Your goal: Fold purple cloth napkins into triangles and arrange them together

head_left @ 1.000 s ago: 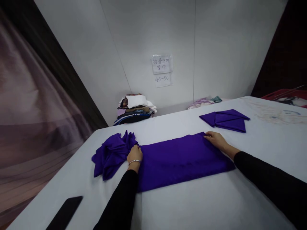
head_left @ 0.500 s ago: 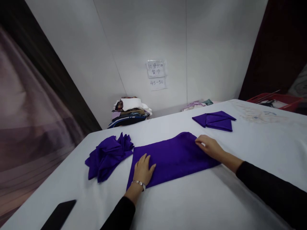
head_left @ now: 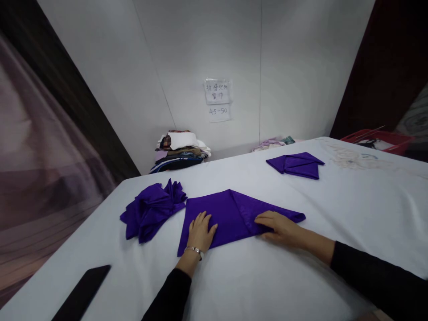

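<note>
Oblong a moment ago, slant-ended now: one diagonal fold made.
Left hand (head_left: pixel 200 232), fingers spread, presses flat; right hand (head_left: pixel 279 228) touches the triangular flap (head_left: pixel 250 210), whether pinching unclear; beneath both, the purple satiny cloth (head_left: pixel 221 206) on the white-covered table (head_left: pixel 240 285).

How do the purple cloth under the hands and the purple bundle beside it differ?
The cloth lies flat with a diagonal fold; the bundle is bunched and pleated. The left hand and right hand touch the cloth; neither touches the bundle. Cloth and bundle are both purple, lying on the table.
</note>
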`<move>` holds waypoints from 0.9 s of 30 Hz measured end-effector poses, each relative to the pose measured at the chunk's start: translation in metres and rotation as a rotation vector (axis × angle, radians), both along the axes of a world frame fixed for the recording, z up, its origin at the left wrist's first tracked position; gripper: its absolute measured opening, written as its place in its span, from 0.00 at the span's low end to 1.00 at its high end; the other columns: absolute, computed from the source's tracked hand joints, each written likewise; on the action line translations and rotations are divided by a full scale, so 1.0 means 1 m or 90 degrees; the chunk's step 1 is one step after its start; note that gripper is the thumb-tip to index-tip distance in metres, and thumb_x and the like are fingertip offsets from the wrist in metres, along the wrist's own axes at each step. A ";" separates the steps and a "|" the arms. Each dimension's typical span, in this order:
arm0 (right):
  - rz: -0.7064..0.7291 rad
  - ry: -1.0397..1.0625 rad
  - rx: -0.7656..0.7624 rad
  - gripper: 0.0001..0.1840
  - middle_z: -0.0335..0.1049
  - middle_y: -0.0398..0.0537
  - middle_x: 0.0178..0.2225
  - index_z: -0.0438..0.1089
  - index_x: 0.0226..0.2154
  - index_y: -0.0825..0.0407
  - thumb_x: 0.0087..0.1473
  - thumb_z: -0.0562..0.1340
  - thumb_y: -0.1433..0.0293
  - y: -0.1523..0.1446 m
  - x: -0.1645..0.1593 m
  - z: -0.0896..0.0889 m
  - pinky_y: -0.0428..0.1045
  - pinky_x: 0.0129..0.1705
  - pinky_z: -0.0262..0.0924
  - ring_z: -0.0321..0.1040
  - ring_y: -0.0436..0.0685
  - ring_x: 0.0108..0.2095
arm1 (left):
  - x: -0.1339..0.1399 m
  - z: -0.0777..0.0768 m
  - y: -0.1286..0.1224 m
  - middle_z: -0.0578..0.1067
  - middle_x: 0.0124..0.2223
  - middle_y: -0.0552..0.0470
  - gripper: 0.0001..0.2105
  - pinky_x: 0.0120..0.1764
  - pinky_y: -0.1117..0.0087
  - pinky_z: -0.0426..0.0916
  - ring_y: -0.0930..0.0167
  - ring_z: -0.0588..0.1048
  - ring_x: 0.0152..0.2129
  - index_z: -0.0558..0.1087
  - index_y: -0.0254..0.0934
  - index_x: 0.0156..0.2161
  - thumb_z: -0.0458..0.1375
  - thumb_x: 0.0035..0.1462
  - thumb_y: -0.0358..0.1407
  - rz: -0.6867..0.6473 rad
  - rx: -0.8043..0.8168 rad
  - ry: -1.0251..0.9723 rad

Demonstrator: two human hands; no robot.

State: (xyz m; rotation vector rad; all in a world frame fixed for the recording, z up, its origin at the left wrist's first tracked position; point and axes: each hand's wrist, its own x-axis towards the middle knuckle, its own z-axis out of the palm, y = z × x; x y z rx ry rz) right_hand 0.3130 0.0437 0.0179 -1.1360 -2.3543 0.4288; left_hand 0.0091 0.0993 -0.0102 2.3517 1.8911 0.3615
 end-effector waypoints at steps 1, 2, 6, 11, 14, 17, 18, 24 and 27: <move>0.003 -0.019 0.006 0.20 0.65 0.52 0.48 0.65 0.48 0.49 0.50 0.60 0.65 -0.001 -0.004 -0.002 0.55 0.49 0.56 0.61 0.60 0.48 | 0.000 0.000 -0.001 0.61 0.59 0.46 0.20 0.56 0.57 0.48 0.64 0.55 0.57 0.64 0.38 0.52 0.49 0.56 0.42 -0.004 -0.003 -0.001; -0.006 -0.031 0.011 0.18 0.66 0.52 0.47 0.67 0.47 0.50 0.51 0.59 0.67 -0.001 -0.006 -0.004 0.55 0.49 0.56 0.61 0.60 0.47 | 0.001 0.001 -0.003 0.61 0.59 0.46 0.19 0.56 0.57 0.48 0.64 0.55 0.57 0.64 0.39 0.52 0.49 0.56 0.42 -0.007 -0.008 -0.001; -0.048 -0.006 -0.021 0.09 0.68 0.49 0.40 0.71 0.36 0.50 0.53 0.56 0.70 0.010 -0.008 -0.010 0.52 0.45 0.58 0.63 0.57 0.42 | 0.001 0.002 -0.004 0.61 0.59 0.47 0.19 0.57 0.57 0.48 0.65 0.55 0.57 0.65 0.39 0.52 0.49 0.56 0.43 -0.018 -0.019 0.012; -0.045 0.071 -0.142 0.07 0.66 0.44 0.30 0.68 0.27 0.51 0.52 0.56 0.70 0.030 0.002 -0.009 0.48 0.36 0.60 0.64 0.52 0.32 | 0.001 0.002 -0.004 0.62 0.58 0.46 0.19 0.57 0.57 0.48 0.64 0.55 0.57 0.65 0.38 0.52 0.49 0.57 0.42 -0.022 -0.006 0.018; -0.054 0.044 -0.138 0.07 0.64 0.43 0.27 0.66 0.24 0.52 0.51 0.57 0.70 0.030 0.003 -0.007 0.48 0.34 0.59 0.62 0.52 0.30 | 0.001 0.002 -0.004 0.62 0.58 0.46 0.19 0.56 0.56 0.49 0.64 0.55 0.57 0.65 0.38 0.52 0.49 0.57 0.42 -0.027 -0.001 0.019; -0.019 0.023 -0.086 0.03 0.66 0.44 0.32 0.67 0.26 0.51 0.49 0.58 0.71 0.026 0.000 -0.006 0.49 0.39 0.57 0.62 0.54 0.36 | 0.000 0.002 -0.004 0.62 0.58 0.46 0.20 0.57 0.56 0.49 0.64 0.55 0.57 0.65 0.37 0.52 0.48 0.57 0.43 -0.028 -0.001 0.021; -0.019 0.034 -0.089 0.03 0.66 0.44 0.33 0.68 0.27 0.51 0.49 0.58 0.71 0.026 -0.001 -0.007 0.49 0.40 0.57 0.62 0.54 0.36 | 0.000 0.002 -0.004 0.62 0.58 0.46 0.20 0.57 0.56 0.49 0.64 0.55 0.57 0.65 0.37 0.52 0.48 0.57 0.43 -0.028 -0.002 0.022; -0.255 0.303 -0.299 0.12 0.71 0.44 0.27 0.69 0.31 0.54 0.48 0.58 0.63 0.067 0.031 -0.003 0.50 0.32 0.62 0.66 0.55 0.27 | -0.001 0.002 -0.004 0.63 0.58 0.46 0.18 0.56 0.55 0.51 0.64 0.57 0.56 0.66 0.38 0.50 0.50 0.56 0.41 -0.057 0.012 0.009; -0.418 0.336 -0.186 0.14 0.72 0.50 0.34 0.69 0.35 0.55 0.48 0.57 0.63 0.092 0.061 0.003 0.52 0.36 0.63 0.68 0.58 0.32 | 0.001 0.003 -0.005 0.63 0.58 0.47 0.18 0.56 0.55 0.50 0.64 0.56 0.57 0.66 0.39 0.50 0.50 0.56 0.41 -0.079 0.017 0.002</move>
